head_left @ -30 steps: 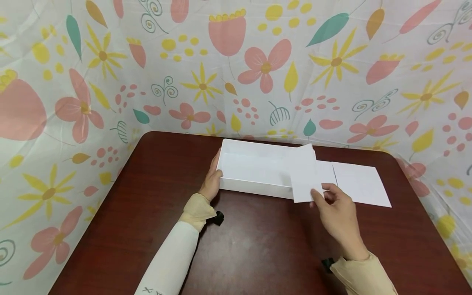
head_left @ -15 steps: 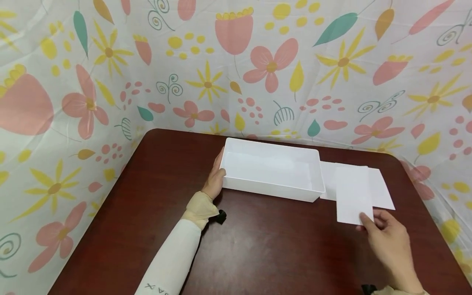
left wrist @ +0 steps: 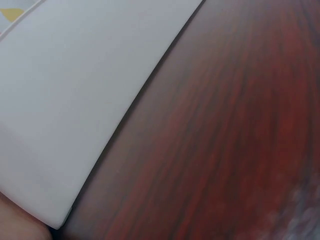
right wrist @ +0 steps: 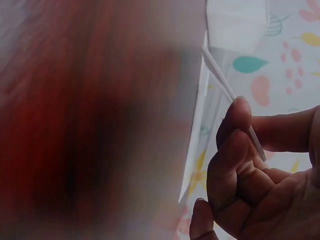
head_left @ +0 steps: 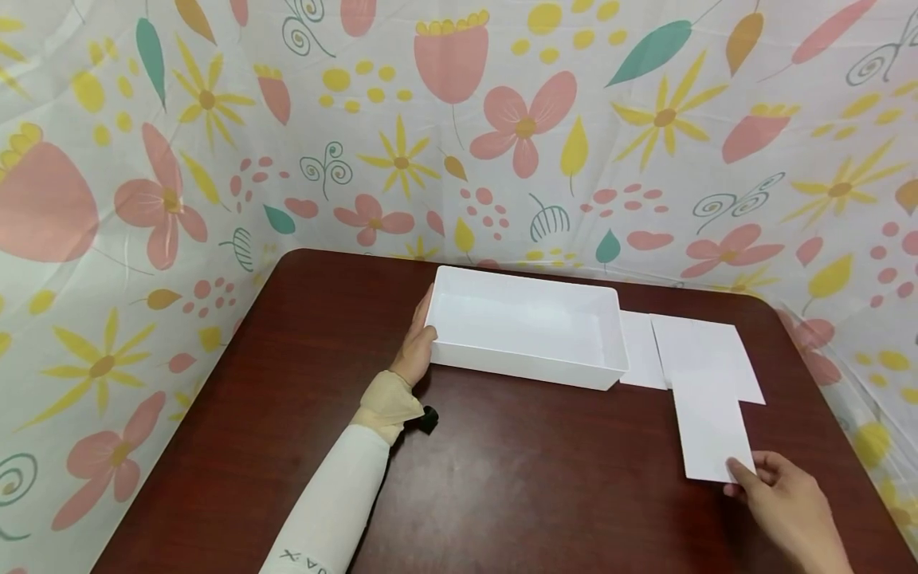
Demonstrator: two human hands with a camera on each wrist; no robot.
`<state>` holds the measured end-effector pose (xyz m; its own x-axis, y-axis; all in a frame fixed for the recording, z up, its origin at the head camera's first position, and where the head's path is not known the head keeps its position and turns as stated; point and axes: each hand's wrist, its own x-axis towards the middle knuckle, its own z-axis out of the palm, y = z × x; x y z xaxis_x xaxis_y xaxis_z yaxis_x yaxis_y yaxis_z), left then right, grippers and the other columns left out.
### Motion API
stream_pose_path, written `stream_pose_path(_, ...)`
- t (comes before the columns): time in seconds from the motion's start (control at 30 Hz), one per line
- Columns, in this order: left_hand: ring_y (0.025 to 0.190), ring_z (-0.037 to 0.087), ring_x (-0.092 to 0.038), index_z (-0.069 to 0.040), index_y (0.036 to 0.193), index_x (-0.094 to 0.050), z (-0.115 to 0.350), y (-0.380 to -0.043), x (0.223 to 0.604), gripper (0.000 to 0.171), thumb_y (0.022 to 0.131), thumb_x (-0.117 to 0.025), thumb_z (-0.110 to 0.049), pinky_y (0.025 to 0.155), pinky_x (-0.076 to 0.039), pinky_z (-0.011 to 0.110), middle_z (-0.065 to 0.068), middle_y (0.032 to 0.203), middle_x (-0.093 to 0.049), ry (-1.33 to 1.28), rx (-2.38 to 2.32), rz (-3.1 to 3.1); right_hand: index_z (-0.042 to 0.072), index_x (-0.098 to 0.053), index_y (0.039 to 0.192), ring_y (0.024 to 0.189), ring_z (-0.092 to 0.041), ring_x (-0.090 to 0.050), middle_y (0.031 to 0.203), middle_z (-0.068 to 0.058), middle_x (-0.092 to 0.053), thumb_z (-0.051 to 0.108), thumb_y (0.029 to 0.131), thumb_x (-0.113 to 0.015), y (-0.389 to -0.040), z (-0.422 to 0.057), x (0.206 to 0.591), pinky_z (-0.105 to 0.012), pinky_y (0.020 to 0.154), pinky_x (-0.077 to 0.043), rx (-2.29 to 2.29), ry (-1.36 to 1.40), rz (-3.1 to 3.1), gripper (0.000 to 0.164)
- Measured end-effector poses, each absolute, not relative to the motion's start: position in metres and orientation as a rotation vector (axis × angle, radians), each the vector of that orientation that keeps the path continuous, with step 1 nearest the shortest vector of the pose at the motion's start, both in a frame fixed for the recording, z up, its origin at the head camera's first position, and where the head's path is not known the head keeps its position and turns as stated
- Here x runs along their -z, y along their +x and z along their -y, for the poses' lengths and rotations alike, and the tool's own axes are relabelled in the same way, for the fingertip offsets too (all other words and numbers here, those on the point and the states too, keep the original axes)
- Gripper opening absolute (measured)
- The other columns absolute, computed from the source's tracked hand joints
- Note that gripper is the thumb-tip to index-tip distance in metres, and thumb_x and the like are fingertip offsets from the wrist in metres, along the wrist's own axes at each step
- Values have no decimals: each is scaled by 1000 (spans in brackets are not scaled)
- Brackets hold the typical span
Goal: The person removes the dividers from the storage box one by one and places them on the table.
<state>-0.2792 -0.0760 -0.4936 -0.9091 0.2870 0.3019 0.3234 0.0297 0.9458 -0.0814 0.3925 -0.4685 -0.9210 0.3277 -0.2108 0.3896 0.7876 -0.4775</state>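
A shallow white rectangular box (head_left: 523, 327), open at the top, lies toward the back of the table. At its left end my left hand (head_left: 413, 351) holds on, thumb at the near corner and fingers along the side wall. Its white wall (left wrist: 85, 90) fills the left part of the left wrist view. To the right, my right hand (head_left: 785, 494) pinches a thin white card (head_left: 712, 434) by its near right corner between thumb and fingers. Seen edge-on in the right wrist view, the card (right wrist: 220, 75) slants up from the table.
More white cards lie flat right of the box: one (head_left: 641, 351) beside its right wall and a wider white area (head_left: 703, 347) farther right, overlapped by the held card. Floral cloth (head_left: 459, 143) hangs behind the dark red-brown table (head_left: 502, 478).
My right hand has drawn its card from over the box's right end out to the right and nearer the front. My left hand stays on the box.
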Motion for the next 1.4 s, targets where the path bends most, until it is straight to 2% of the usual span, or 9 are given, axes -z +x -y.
stream_pose_path(0.27,142,25,-3,-4,155,-4,75,-275,488,81,78,-25,10,111,-9,53,17,159,-3,-666,2076,2232,-8,-56,115,69,-14,-59,73,2,-71,45,98,-46,-78,-400,478,-34,62,-38,768,618,-2721,57)
stream_pose_path(0.47,141,25,-4,0,154,-5,74,-276,488,81,77,-26,9,112,-9,54,18,159,-4,-645,2076,2233,-9,-58,112,82,-31,-61,80,-6,-72,52,94,-51,-77,-407,479,-50,69,-43,641,640,-2731,64)
stream_pose_path(0.53,142,25,-4,-1,154,-5,73,-276,488,80,77,-26,10,112,-9,54,17,159,-4,-649,2076,2230,-11,-57,112,84,-35,-60,83,-10,-70,53,92,-52,-76,-408,479,-52,69,-44,606,638,-2747,67)
stream_pose_path(0.7,142,24,-3,-4,155,-5,73,-275,489,80,79,-26,10,112,-8,56,16,160,-4,-637,2074,2247,-12,-53,113,77,-31,-59,84,-13,-64,56,90,-54,-75,-409,483,-50,67,-44,556,676,-2731,72)
stream_pose_path(1.03,142,24,-4,-5,155,-5,72,-274,489,80,79,-25,10,112,-8,54,16,160,-4,-638,2075,2260,-9,-50,113,84,-39,-58,91,-22,-65,63,89,-50,-72,-417,489,-53,68,-43,524,680,-2682,76)
stream_pose_path(1.23,142,24,-3,-8,155,-5,69,-276,488,80,80,-25,11,112,-8,54,15,160,-4,-666,2080,2247,-10,-45,114,80,-37,-58,91,-25,-60,63,90,-47,-68,-413,488,-52,67,-43,477,745,-2662,76)
stream_pose_path(1.4,142,24,-4,-8,155,-4,69,-276,490,80,80,-24,12,111,-10,54,14,160,-3,-691,2075,2255,-11,-42,118,81,-38,-58,95,-28,-59,66,89,-47,-65,-405,487,-53,67,-43,452,829,-2644,82)
